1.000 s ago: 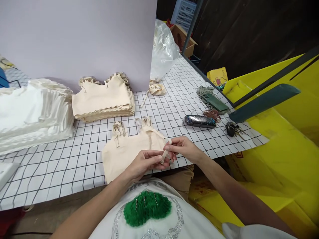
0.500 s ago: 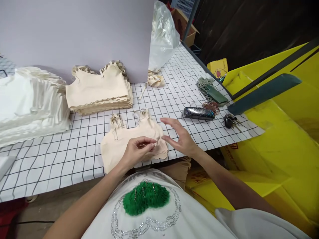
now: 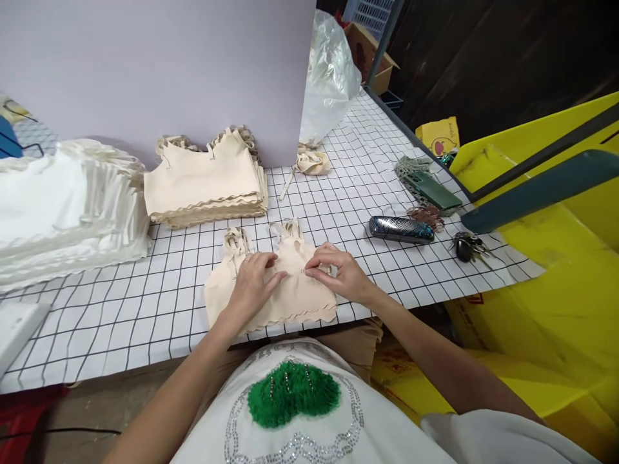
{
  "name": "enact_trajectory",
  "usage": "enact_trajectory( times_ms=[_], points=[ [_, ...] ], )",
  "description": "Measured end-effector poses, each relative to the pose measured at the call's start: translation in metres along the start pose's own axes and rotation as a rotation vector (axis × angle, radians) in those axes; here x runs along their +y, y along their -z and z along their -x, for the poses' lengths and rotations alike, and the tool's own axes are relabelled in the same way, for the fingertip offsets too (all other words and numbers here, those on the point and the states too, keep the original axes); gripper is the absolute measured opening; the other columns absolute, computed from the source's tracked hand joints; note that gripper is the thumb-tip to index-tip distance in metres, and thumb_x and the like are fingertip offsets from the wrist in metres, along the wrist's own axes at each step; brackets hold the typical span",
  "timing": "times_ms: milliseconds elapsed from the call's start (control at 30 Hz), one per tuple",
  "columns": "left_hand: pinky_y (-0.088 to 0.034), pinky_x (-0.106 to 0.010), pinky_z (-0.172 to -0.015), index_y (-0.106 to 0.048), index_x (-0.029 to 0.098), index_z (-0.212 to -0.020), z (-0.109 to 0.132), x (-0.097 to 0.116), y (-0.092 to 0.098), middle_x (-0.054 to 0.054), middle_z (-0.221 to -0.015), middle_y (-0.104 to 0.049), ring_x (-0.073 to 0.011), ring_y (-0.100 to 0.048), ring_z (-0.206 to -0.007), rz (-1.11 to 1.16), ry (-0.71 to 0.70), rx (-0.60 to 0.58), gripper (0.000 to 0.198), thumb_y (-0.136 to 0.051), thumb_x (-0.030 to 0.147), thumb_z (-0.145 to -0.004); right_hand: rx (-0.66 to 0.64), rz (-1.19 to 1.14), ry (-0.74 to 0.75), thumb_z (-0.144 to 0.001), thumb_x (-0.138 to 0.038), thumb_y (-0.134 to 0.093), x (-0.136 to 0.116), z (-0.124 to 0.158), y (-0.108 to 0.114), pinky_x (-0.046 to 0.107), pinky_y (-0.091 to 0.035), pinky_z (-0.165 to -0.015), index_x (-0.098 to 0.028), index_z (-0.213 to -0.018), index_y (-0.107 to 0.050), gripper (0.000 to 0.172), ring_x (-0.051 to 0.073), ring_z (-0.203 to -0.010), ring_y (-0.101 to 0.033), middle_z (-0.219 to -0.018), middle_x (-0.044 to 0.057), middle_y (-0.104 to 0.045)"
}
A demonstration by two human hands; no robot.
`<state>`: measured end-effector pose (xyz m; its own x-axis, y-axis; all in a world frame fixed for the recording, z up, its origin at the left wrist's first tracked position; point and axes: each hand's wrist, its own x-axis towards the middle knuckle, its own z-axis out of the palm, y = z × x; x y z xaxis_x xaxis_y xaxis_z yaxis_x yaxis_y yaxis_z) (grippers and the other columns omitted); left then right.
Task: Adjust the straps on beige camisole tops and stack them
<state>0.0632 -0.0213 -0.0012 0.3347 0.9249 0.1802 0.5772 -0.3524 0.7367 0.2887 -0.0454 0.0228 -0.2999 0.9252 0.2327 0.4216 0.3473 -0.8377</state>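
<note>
Lying on the white, black-checked surface [image 3: 169,303] are cream, strappy fabric tops [image 3: 302,301]. Over them, the left hand [image 3: 252,283] is parted; the right hand [image 3: 344,276] pinches, on what I cannot tell.

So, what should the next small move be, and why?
Perhaps smooth the wavy-hemmed cream fabric garment nearest the person with the left hand: its thumb and index finger are apart over the fabric, while those of the right hand nearly meet over the garment's right part, so the left looks freer. Whether the right pinches anything is unclear.
</note>
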Motion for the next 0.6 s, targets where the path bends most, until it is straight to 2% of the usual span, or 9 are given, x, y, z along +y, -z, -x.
enact_trajectory(
  times_ms=[67, 167, 367, 600],
  points=[
    [-0.046, -0.043, -0.085, -0.065, 0.019, -0.092, -0.005, -0.011, -0.001, -0.005, -0.09, -0.066, -0.0256, -0.061, -0.09, -0.123, 0.018, -0.049, 0.021, -0.079, 0.029, -0.079, 0.045, -0.013, -0.016, -0.092, -0.034, -0.067, 0.005, -0.006, -0.004, 0.037, -0.049, -0.077, -0.02, -0.083, -0.072, 0.017, 0.022, -0.086, -0.057, -0.078, 0.007, -0.068],
    [-0.043, -0.039, -0.082, -0.064, 0.02, -0.08, -0.007, -0.016, -0.002, -0.002, -0.084, -0.065, -0.0235, -0.058, -0.085, -0.15, 0.017, -0.099, 0.018, -0.08, 0.026, -0.078, 0.069, -0.003, 0.001, -0.092, -0.031, -0.067, 0.012, -0.013, -0.012, 0.036, -0.048, -0.076, -0.02, -0.081, -0.071, 0.016, 0.022, -0.085, -0.056, -0.073, 0.006, -0.066],
    [-0.039, -0.038, -0.083, -0.069, 0.021, -0.082, 0.003, -0.018, 0.0, -0.002, -0.082, -0.068, -0.0223, -0.058, -0.086, -0.087, -0.005, -0.035, 0.005, -0.073, 0.022, -0.085, 0.065, 0.072, 0.115, -0.094, -0.027, -0.064, 0.02, -0.028, -0.032, 0.039, -0.045, -0.083, -0.019, -0.083, -0.07, 0.015, 0.022, -0.086, -0.052, -0.076, 0.006, -0.067],
    [-0.036, -0.039, -0.083, -0.072, 0.021, -0.077, 0.007, -0.022, -0.005, -0.001, -0.075, -0.067, -0.0212, -0.057, -0.08, -0.084, -0.001, 0.015, 0.007, -0.074, 0.022, -0.084, -0.109, 0.228, 0.198, -0.095, -0.019, -0.06, 0.024, -0.044, -0.045, 0.042, -0.037, -0.093, -0.019, -0.084, -0.068, 0.014, 0.022, -0.095, -0.052, -0.08, 0.004, -0.067]
  ],
)
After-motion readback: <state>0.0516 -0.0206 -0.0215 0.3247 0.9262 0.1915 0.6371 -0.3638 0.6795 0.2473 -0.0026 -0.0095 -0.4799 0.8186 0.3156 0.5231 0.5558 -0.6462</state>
